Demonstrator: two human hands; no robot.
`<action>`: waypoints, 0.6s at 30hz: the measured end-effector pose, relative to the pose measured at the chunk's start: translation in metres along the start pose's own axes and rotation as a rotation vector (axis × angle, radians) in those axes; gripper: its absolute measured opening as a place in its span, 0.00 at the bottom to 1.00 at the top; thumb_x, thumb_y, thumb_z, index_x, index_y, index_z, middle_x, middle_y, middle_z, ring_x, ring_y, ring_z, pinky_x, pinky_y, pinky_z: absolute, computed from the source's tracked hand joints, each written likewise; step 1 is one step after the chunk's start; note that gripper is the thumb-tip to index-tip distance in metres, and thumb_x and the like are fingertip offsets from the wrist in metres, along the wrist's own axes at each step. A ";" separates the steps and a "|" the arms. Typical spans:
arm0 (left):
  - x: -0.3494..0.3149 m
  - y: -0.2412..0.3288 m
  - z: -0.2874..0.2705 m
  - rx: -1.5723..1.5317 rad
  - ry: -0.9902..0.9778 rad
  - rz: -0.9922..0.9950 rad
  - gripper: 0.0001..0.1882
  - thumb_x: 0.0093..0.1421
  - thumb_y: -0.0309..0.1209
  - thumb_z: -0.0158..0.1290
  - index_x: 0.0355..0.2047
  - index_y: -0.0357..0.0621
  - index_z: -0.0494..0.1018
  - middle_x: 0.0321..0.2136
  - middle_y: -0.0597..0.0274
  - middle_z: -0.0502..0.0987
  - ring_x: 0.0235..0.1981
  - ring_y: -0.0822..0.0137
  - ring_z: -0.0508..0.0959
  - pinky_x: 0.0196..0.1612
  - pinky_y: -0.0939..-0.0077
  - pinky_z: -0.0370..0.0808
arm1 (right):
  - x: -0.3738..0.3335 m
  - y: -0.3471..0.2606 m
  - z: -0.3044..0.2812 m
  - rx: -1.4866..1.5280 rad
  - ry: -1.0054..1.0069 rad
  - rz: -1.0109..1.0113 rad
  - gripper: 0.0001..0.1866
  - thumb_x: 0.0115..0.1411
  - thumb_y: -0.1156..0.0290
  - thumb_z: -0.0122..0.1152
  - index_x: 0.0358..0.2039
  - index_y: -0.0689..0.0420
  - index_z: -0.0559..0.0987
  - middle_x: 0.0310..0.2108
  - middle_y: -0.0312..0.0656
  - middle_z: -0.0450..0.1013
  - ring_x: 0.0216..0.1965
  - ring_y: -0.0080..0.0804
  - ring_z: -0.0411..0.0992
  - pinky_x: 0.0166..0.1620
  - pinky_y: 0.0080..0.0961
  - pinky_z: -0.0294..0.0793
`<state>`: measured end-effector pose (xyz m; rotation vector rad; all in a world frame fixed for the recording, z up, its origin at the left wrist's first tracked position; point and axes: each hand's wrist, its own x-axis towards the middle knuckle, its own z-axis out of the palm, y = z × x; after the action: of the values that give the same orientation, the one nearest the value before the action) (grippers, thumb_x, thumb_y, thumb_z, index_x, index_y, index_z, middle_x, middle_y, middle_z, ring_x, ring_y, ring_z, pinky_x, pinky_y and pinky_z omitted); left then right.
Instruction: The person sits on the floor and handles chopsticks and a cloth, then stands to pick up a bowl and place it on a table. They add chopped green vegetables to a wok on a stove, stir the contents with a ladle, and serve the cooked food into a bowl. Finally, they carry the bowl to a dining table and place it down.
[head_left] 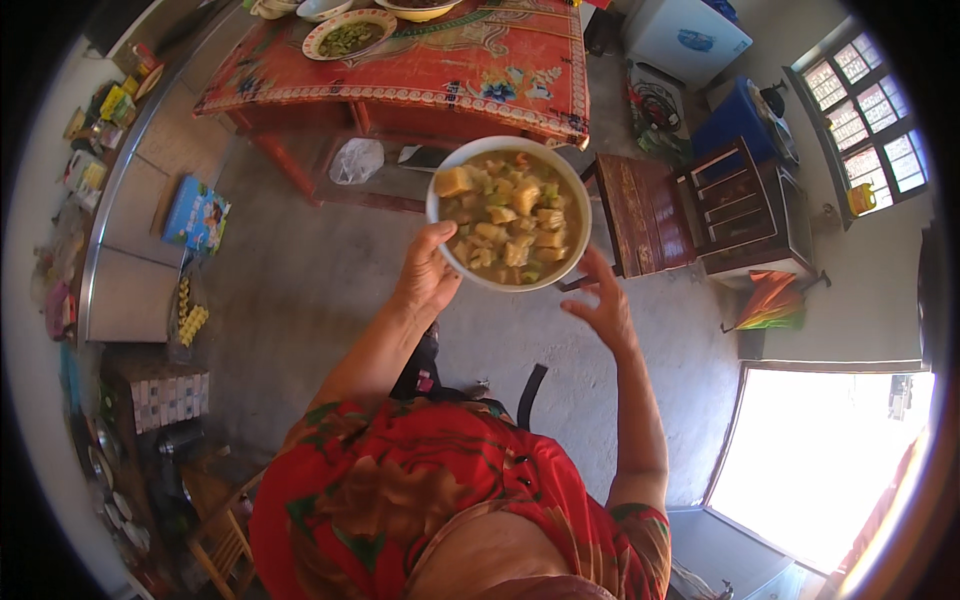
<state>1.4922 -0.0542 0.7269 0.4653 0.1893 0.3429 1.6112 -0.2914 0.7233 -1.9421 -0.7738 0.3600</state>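
Observation:
A white bowl [432, 208] is held up in front of me, short of the table. Chunky stew [510, 215] fills it, with pale yellow cubes and green bits in brown broth. My left hand [430, 272] grips the bowl at its lower left, thumb over the rim and the other fingers partly hidden beneath. Beside the lower right rim is my right hand [605, 305], its fingers apart and curved. Its fingertips come close to the bowl; whether they touch it I cannot tell.
Ahead stands a table with a red patterned cloth [420, 85], bearing a plate of green food [318, 48] and other dishes. A wooden chair [650, 215] stands to the right. A counter [135, 215] runs along the left, with a blue box [197, 215] by it. A bright doorway [800, 450] opens at lower right.

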 end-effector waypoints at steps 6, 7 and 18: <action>0.092 0.027 0.006 0.090 -0.108 -0.127 0.26 0.51 0.35 0.52 0.49 0.35 0.62 0.44 0.55 0.71 0.45 0.62 0.72 0.50 0.65 0.69 | 0.115 -0.039 0.024 -0.034 0.074 0.029 0.40 0.36 0.67 0.73 0.51 0.59 0.65 0.46 0.44 0.69 0.48 0.33 0.67 0.49 0.28 0.67; 0.108 0.030 0.003 0.105 -0.077 -0.147 0.26 0.51 0.35 0.52 0.49 0.34 0.62 0.43 0.56 0.71 0.45 0.62 0.72 0.49 0.65 0.69 | 0.129 -0.041 0.027 -0.063 0.122 0.054 0.40 0.34 0.68 0.74 0.50 0.60 0.65 0.45 0.44 0.70 0.47 0.33 0.68 0.49 0.28 0.67; 0.247 0.064 0.029 0.404 -0.157 -0.236 0.27 0.52 0.42 0.52 0.46 0.34 0.64 0.37 0.55 0.74 0.37 0.67 0.77 0.38 0.70 0.78 | 0.249 0.007 0.005 0.213 0.175 -0.018 0.44 0.30 0.69 0.77 0.50 0.61 0.64 0.44 0.41 0.70 0.46 0.28 0.68 0.48 0.27 0.68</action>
<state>1.7099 0.0776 0.7572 0.8578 0.1580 0.0329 1.7987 -0.1279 0.7334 -1.7389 -0.6135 0.2472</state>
